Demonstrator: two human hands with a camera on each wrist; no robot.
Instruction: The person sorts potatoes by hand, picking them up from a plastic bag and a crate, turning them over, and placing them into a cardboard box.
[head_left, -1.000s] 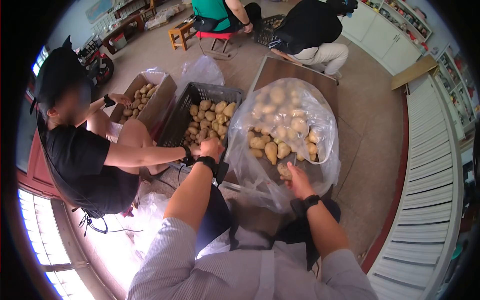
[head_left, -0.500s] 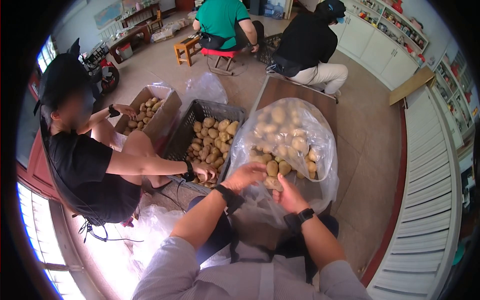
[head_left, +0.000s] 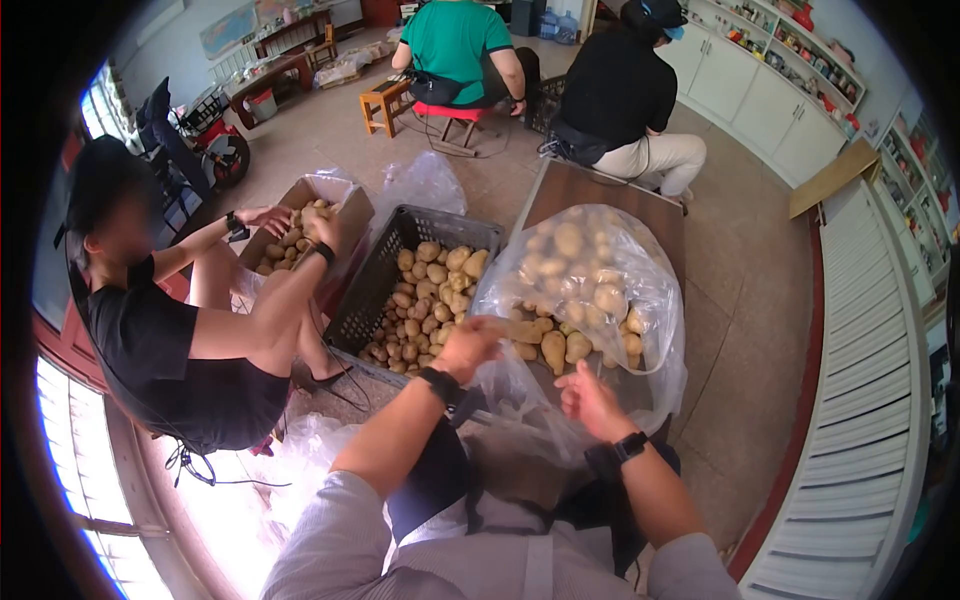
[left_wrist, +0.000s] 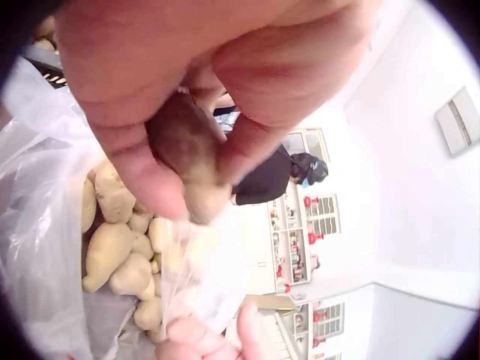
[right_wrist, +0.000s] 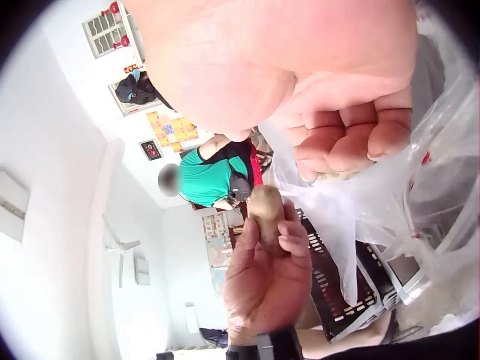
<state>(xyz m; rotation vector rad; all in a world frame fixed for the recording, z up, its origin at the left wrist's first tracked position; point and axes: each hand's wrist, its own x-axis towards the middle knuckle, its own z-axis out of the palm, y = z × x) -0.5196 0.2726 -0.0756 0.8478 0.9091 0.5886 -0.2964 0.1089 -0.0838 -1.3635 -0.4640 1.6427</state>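
My left hand (head_left: 470,348) pinches a potato (left_wrist: 196,165) between thumb and fingers, over the near left side of a clear plastic bag (head_left: 500,300). In the right wrist view, that potato points upward out of the left hand's fingertips. My right hand (head_left: 592,404) is at the bag's near edge, its fingers loosely bent, the thumb straight, and nothing between them. Inside the bag's mouth lie several potatoes (head_left: 553,350), and more show through the film. A black slatted crate (head_left: 352,322) of potatoes stands left of the bag.
The bag rests on a low brown table (head_left: 560,195). Farther left, a person in black (head_left: 170,330) reaches both hands into a cardboard box (head_left: 350,225) of potatoes. Two more people sit beyond the table. A white radiator cover (head_left: 850,380) runs along the right.
My left hand came from the crate to my right hand and now holds the potato that the right hand held. The neighbour's near hand moved from the crate to the cardboard box.
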